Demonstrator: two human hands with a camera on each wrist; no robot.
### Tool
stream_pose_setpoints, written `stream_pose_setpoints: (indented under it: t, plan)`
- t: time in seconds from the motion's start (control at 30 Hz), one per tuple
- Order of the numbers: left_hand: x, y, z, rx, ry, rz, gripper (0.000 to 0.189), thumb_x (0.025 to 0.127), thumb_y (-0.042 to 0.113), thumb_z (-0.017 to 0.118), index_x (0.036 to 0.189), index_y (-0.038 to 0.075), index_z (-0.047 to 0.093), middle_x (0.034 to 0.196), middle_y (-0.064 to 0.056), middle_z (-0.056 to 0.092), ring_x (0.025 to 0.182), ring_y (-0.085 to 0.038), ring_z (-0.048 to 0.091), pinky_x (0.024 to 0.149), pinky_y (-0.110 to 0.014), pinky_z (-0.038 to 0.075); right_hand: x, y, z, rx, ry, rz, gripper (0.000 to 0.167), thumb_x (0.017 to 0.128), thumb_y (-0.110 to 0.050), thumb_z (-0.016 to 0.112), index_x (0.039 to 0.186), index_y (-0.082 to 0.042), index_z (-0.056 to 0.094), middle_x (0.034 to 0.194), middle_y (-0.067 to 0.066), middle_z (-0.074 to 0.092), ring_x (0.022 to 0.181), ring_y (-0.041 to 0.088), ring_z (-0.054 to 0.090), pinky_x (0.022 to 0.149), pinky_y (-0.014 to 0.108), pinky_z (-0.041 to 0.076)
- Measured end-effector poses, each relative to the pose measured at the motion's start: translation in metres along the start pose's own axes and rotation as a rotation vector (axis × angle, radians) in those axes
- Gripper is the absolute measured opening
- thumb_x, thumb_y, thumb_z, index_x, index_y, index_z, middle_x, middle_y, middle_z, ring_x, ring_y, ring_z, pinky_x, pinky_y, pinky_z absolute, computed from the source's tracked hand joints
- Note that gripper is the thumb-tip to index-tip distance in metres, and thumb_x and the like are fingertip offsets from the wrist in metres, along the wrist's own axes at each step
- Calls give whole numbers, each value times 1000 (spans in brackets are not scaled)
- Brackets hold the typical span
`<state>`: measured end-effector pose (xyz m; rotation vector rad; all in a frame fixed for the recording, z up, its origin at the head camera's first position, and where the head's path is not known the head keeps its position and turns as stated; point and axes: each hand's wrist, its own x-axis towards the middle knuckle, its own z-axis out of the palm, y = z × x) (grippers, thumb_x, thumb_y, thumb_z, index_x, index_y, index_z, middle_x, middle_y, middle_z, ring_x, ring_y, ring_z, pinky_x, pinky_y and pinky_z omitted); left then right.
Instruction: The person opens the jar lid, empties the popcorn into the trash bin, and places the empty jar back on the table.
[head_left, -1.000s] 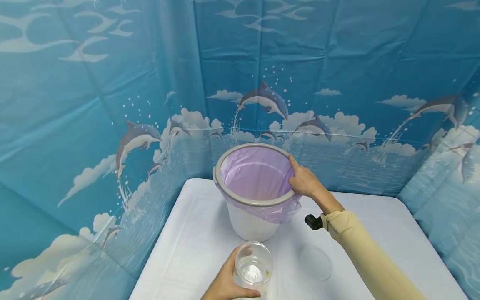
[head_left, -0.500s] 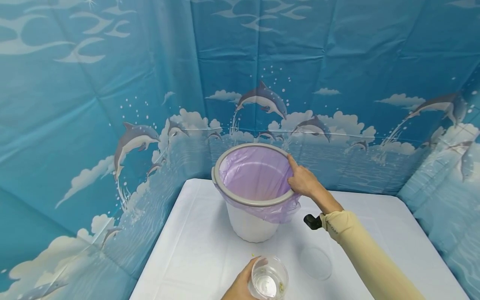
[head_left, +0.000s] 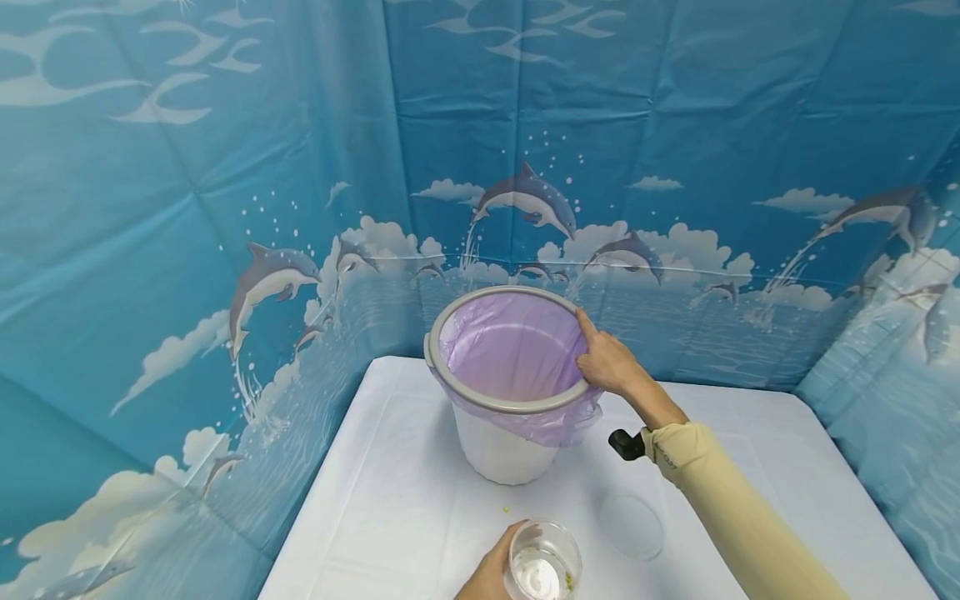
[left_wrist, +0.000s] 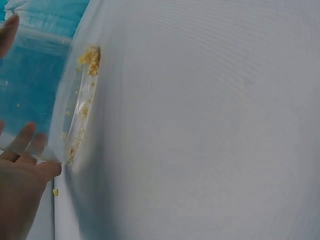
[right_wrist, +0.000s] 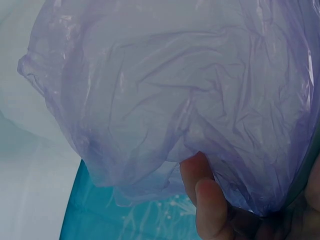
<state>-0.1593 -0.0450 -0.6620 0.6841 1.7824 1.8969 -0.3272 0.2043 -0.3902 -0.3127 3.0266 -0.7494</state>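
Note:
My left hand (head_left: 489,577) grips a clear plastic tub (head_left: 542,557) near the front of the table. In the left wrist view, yellow crumbs (left_wrist: 90,61) lie along the tub's bottom edge, with fingers and thumb around its wall. My right hand (head_left: 609,362) holds the right side of the grey rim of a white bin (head_left: 498,450). A thin purple bag (head_left: 510,346) lines the bin and folds over the rim. From the right wrist, fingers (right_wrist: 210,205) show curled against the overhanging bag.
A round clear lid (head_left: 632,527) lies flat on the white-covered table (head_left: 375,517), right of the tub. One tiny yellow crumb (head_left: 506,509) sits on the cloth before the bin. A blue dolphin-print curtain (head_left: 675,167) surrounds the table.
My left hand has carried the tub to the right and closer to the table's front. A small yellow crumb now shows on the cloth. The right hand stays on the rim.

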Motion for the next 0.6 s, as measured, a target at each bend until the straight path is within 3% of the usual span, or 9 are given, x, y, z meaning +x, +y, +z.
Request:
stream_pose_setpoints:
  t: [0.13,0.3,0.43,0.6]
  plan:
    - [0,-3,3,24,8,-2,107,74,6,90,161,17,29,159,-13,43,146,-30,42,117,-44,46,-1,0,1,-3,-3,3,85,89,-6,43,164,1,6,146,45,45,122,49,54,96,60,47]
    - [-2,-5,3,65,40,-41,109,73,4,91,162,21,30,160,-12,42,146,-29,44,115,-40,48,0,0,1,12,-14,10,84,90,-7,42,165,-1,5,149,45,41,131,53,50,99,62,46]
    - [-1,-5,2,86,30,-48,114,72,2,90,163,16,23,160,-15,41,145,-27,47,113,-35,47,-1,0,1,26,-7,15,85,89,-8,43,165,-2,5,151,44,40,131,53,50,99,62,45]
    - [-5,8,-9,227,14,-72,122,73,11,91,166,14,13,165,-16,34,151,-44,36,119,-61,36,-5,5,-2,49,-25,-2,83,95,-15,47,165,-2,5,155,43,35,138,56,44,105,65,44]
